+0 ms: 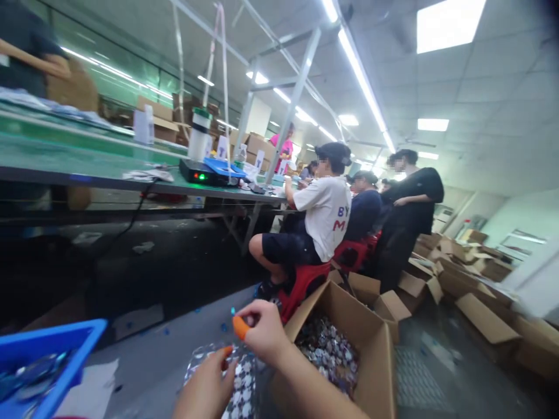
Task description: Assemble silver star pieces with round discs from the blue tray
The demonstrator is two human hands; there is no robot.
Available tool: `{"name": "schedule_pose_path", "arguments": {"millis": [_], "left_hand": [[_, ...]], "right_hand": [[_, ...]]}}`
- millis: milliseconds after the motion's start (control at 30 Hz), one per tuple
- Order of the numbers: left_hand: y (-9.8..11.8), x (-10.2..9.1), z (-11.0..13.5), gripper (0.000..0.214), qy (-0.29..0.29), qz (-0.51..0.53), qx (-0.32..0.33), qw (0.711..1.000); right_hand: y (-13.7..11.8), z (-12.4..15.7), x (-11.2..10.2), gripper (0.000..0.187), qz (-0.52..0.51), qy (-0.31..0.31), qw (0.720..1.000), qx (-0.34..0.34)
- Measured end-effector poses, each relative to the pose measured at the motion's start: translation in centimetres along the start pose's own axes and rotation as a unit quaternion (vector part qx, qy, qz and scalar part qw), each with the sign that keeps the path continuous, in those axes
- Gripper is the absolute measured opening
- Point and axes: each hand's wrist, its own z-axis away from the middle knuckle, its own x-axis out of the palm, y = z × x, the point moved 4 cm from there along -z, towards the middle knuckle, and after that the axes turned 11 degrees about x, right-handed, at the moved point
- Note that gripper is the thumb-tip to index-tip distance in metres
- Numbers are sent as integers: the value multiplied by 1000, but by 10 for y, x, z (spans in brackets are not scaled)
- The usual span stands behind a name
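Note:
My right hand (262, 331), with an orange finger cot on one finger, is raised in a pinch. At its fingertips shows a small blue piece (233, 312), too blurred to name. Lower down, my left hand (207, 381) lies at the near left side of a clear plastic tray (244, 381) with rows of round silvery pieces. Its thumb and orange-tipped index finger curl over the tray; the other fingers are hidden. Right beside my right forearm stands an open cardboard box (373, 361) holding a heap of small shiny pieces (325, 349).
A blue bin (82, 355) with dark glossy parts is at lower left, near a white paper (94, 387). Small blue bits lie on the grey surface. Above runs a green workbench (100, 157). A seated person (325, 209), a red stool (301, 285) and cardboard boxes (484, 314) are beyond.

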Motion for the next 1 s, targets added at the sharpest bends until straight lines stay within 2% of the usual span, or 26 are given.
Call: {"name": "schedule_pose_path", "arguments": {"millis": [33,100,200,300,367,467,567,700,867,1000], "left_hand": [[0,0,-8,35,20,23,1,1000],[4,3,-18,44,77,89,7,993],[18,5,-24,55,141,181,-18,973],[31,4,-28,57,164,232,-78,956],[35,4,-33,56,156,251,-114,949],[29,9,-40,56,130,277,-151,940],[17,20,-46,59,130,315,-168,925],[16,33,-44,60,161,374,-139,903],[29,42,-38,53,190,428,-52,882],[37,43,-33,43,217,432,-21,875]], "right_hand": [[24,0,-15,10,6,36,999,26],[63,1,-29,10,19,90,994,64],[89,2,-27,9,55,107,991,66],[89,-2,-22,9,108,79,990,33],[86,-4,-25,10,134,67,989,18],[83,-7,-33,15,156,49,987,-6],[82,-8,-42,17,148,33,988,-28],[78,-2,-51,12,78,38,995,-46],[73,6,-58,11,-24,36,999,-3],[71,11,-62,11,-62,13,998,11]]}}
